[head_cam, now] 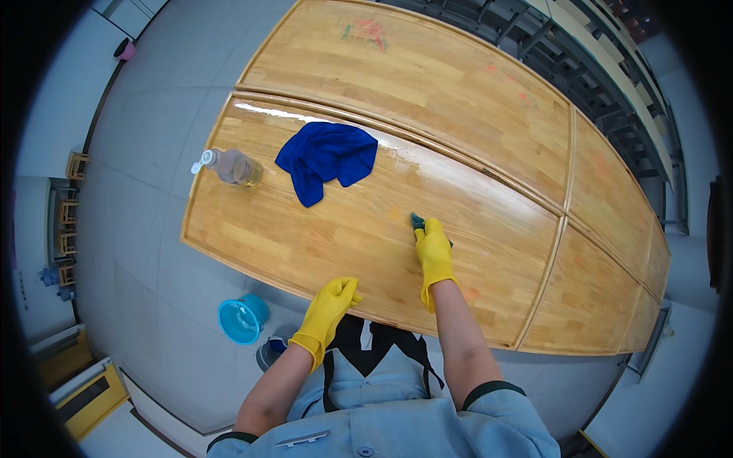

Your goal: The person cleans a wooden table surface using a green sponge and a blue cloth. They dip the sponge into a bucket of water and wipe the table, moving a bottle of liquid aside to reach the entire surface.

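In a yellow rubber glove, my right hand (435,249) presses a dark green scouring pad (418,221) onto the wooden tabletop (355,246). Most of the pad is hidden under the fingers. My left hand (332,303), gloved the same way, is at the near edge of the table with its fingers curled together and nothing visible in them. Beyond the hands, a crumpled blue cloth (329,157) lies on the wood. To its left stands a clear plastic bottle (235,167) with its white flip cap up and some yellowish liquid at the bottom.
Raised wooden rims border the joined table panels (401,68). Red and green stains (369,31) mark the far panel. A blue bucket (243,320) holding water stands on the floor at left, beside a grey-blue container (275,349). Metal-framed racks (601,80) line the far right; small wooden stools (67,212) stand along the left wall.
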A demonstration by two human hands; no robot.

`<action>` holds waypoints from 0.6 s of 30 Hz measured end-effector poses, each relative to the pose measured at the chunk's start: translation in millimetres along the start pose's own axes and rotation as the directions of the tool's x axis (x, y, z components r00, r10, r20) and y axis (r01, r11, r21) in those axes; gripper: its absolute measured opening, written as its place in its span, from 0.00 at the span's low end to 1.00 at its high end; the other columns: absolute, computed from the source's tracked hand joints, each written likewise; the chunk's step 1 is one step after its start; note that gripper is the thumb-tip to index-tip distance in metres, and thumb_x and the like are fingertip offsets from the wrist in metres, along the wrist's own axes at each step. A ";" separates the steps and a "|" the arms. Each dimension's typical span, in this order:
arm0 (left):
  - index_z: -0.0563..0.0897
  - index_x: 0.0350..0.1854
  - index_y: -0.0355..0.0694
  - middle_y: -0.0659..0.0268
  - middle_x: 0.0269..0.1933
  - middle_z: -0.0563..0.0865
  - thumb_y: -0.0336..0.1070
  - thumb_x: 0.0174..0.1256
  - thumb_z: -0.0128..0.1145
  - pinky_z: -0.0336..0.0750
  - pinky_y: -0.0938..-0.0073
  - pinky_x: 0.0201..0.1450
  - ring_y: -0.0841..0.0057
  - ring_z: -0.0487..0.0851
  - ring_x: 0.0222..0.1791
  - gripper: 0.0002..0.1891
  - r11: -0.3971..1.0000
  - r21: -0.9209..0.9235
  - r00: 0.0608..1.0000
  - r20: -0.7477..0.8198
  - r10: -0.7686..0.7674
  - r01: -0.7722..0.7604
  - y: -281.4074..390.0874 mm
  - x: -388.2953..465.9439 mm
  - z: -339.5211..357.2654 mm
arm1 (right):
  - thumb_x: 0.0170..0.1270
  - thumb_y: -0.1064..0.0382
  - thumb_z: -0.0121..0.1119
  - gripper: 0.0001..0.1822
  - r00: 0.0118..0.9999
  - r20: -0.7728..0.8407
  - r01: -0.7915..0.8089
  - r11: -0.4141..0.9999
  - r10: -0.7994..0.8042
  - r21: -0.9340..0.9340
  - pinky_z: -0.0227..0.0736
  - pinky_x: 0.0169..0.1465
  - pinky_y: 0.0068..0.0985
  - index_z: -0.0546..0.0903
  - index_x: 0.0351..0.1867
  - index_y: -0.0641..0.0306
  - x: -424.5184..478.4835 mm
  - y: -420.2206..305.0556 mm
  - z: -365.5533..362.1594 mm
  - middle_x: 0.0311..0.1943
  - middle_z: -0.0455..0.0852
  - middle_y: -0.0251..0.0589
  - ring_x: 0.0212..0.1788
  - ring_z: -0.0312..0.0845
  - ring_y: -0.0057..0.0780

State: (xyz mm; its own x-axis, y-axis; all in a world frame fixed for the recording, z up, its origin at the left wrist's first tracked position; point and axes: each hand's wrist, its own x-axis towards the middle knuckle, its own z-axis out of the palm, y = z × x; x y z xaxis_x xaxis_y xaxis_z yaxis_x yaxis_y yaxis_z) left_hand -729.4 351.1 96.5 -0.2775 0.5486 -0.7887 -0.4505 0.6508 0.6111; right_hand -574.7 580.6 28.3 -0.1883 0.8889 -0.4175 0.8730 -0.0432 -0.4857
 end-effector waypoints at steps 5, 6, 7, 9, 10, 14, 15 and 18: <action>0.84 0.59 0.34 0.59 0.42 0.91 0.42 0.83 0.57 0.80 0.74 0.50 0.75 0.87 0.42 0.17 1.000 0.015 1.000 -0.029 0.002 -0.001 1.2 29.9 -32.0 | 0.74 0.58 0.59 0.11 0.965 0.245 0.138 0.972 -0.089 -0.192 0.78 0.57 0.50 0.85 0.52 0.56 -18.7 -21.2 52.7 0.53 0.89 0.57 0.56 0.84 0.61; 0.84 0.59 0.34 0.59 0.42 0.91 0.42 0.83 0.57 0.80 0.74 0.50 0.75 0.87 0.42 0.16 1.000 0.019 1.000 -0.016 -0.005 0.006 5.4 33.8 -32.6 | 0.74 0.58 0.58 0.11 0.959 0.280 0.110 0.970 -0.046 -0.215 0.78 0.57 0.51 0.85 0.51 0.56 -19.9 -30.5 50.6 0.52 0.89 0.58 0.55 0.84 0.62; 0.85 0.59 0.34 0.59 0.42 0.91 0.42 0.83 0.57 0.80 0.74 0.50 0.75 0.87 0.42 0.16 1.000 0.023 1.000 -0.005 -0.013 0.013 8.9 37.5 -32.7 | 0.74 0.59 0.58 0.10 0.949 0.314 0.083 0.968 -0.004 -0.239 0.78 0.56 0.52 0.85 0.50 0.56 -19.2 -35.4 49.2 0.51 0.89 0.58 0.55 0.84 0.62; 0.85 0.59 0.34 0.60 0.42 0.91 0.41 0.83 0.58 0.80 0.75 0.50 0.75 0.88 0.42 0.16 0.998 0.066 0.999 0.033 0.016 -0.018 16.7 44.9 -33.1 | 0.74 0.60 0.58 0.10 0.982 0.146 0.143 0.979 -0.121 -0.148 0.78 0.54 0.53 0.84 0.50 0.57 3.5 -24.1 57.2 0.49 0.89 0.60 0.54 0.84 0.63; 0.85 0.59 0.34 0.60 0.42 0.91 0.41 0.83 0.58 0.80 0.75 0.50 0.75 0.88 0.42 0.16 0.995 0.088 0.998 0.053 0.032 -0.037 20.9 48.5 -31.9 | 0.74 0.60 0.57 0.09 0.989 0.068 0.138 0.985 -0.131 -0.108 0.78 0.54 0.53 0.84 0.49 0.57 27.4 -33.6 48.4 0.49 0.89 0.60 0.54 0.84 0.63; 0.85 0.58 0.32 0.62 0.41 0.90 0.41 0.82 0.59 0.79 0.76 0.50 0.77 0.86 0.42 0.16 0.999 0.046 1.000 0.016 0.023 -0.024 36.0 50.6 -24.6 | 0.74 0.63 0.56 0.09 0.996 -0.018 0.089 0.996 -0.089 -0.018 0.78 0.53 0.54 0.84 0.50 0.58 60.8 -57.1 33.4 0.49 0.89 0.61 0.54 0.85 0.63; 0.85 0.58 0.32 0.62 0.41 0.90 0.41 0.82 0.59 0.79 0.76 0.50 0.77 0.86 0.42 0.16 0.999 0.030 0.999 0.010 0.037 -0.037 34.5 48.9 -23.5 | 0.74 0.64 0.54 0.10 0.991 0.057 0.122 0.991 -0.119 -0.061 0.78 0.53 0.54 0.84 0.50 0.58 49.5 -53.8 39.9 0.49 0.89 0.61 0.54 0.84 0.62; 0.85 0.57 0.32 0.62 0.41 0.90 0.42 0.82 0.60 0.79 0.76 0.50 0.77 0.86 0.42 0.16 0.999 -0.028 0.999 -0.005 0.045 -0.045 31.7 49.1 -18.3 | 0.73 0.61 0.55 0.10 0.940 0.262 0.283 0.930 -0.220 -0.233 0.78 0.50 0.55 0.83 0.50 0.56 -9.6 -22.4 89.7 0.44 0.89 0.59 0.46 0.86 0.62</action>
State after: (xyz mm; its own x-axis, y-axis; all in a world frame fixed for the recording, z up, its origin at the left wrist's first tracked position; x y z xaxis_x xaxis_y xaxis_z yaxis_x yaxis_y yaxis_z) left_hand -772.7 389.0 75.9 -0.3017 0.5743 -0.7610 -0.4610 0.6108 0.6437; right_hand -632.8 532.1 -25.7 -0.4870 0.7254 -0.4865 0.8638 0.3179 -0.3908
